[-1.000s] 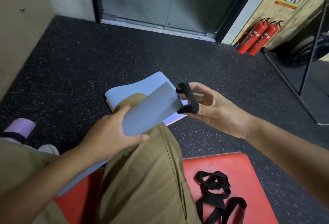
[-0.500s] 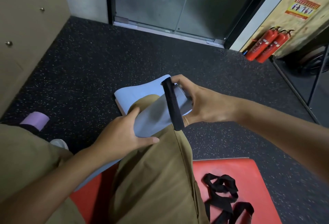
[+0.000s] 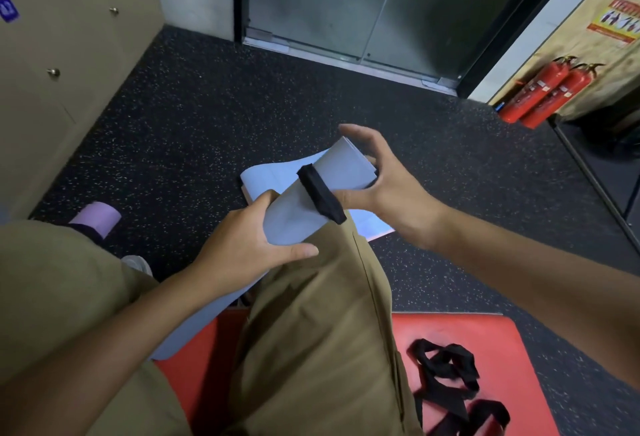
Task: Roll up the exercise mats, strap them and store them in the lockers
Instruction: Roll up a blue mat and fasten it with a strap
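Mat (image 3: 311, 207), rolled and pale blue, is gripped by the left hand (image 3: 249, 241); its black strap (image 3: 320, 193) is pinched by the right hand (image 3: 377, 179) over a knee

A gym or fitness studio is suggested. Black speckled rubber flooring (image 3: 214, 124) is laid throughout, and numbered beige lockers (image 3: 52, 55) are ranged at 10 o'clock. A glass door (image 3: 363, 6) is set at 12 o'clock, two red fire extinguishers (image 3: 543, 93) are stood at 2 o'clock, and a red mat (image 3: 502, 349) is spread at 5 o'clock.
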Tool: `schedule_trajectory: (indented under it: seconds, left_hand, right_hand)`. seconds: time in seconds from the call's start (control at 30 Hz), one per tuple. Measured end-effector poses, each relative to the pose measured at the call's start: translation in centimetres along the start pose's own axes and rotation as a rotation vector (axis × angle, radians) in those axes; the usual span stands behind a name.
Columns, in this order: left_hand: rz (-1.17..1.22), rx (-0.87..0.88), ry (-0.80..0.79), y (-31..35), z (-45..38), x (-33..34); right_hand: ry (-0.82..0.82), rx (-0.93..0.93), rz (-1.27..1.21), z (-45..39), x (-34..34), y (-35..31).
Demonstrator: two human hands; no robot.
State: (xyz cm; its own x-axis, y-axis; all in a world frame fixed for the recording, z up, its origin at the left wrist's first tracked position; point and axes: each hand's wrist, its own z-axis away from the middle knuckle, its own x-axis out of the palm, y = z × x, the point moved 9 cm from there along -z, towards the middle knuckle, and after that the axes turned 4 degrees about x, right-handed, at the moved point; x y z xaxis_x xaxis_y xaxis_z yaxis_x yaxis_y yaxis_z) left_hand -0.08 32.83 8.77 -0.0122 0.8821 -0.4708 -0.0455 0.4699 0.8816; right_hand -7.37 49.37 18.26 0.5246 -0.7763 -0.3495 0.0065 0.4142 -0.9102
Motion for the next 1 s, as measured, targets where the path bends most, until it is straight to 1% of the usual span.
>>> schedule_trajectory:
  seconds: [0.07, 0.1, 0.13, 0.27, 0.53, 0.77, 1.0]
  left_hand:
    - [0.035, -0.015, 0.011, -0.3, -0.2, -0.5]
    - [0.05, -0.015, 0.013, -0.4, -0.2, -0.6]
    - [0.06, -0.014, 0.014, -0.5, -0.3, -0.6]
    - [0.082, -0.005, 0.009, -0.6, -0.3, -1.0]
    - [0.153, 0.035, -0.015, 0.0, -0.3, -2.4]
    - [0.16, -0.014, -0.041, -0.8, -0.6, -2.8]
    - [0.099, -0.004, 0.031, -0.6, -4.0, -5.1]
  right_hand:
    - [0.024, 0.044, -0.234, -0.1, 1.0, 1.6]
    - [0.014, 0.067, -0.317, -0.2, 1.7, 2.4]
    - [-0.011, 0.072, -0.35, -0.3, 2.3, 2.7]
    - [-0.109, 0.024, -0.278, -0.7, 3.9, 1.6]
    - [-0.228, 0.038, -0.208, -2.1, 3.7, -0.1]
    - [-0.189, 0.069, -0.225, -4.7, 1.8, 1.0]
    - [-0.09, -0.012, -0.069, -7.8, -1.4, -1.0]
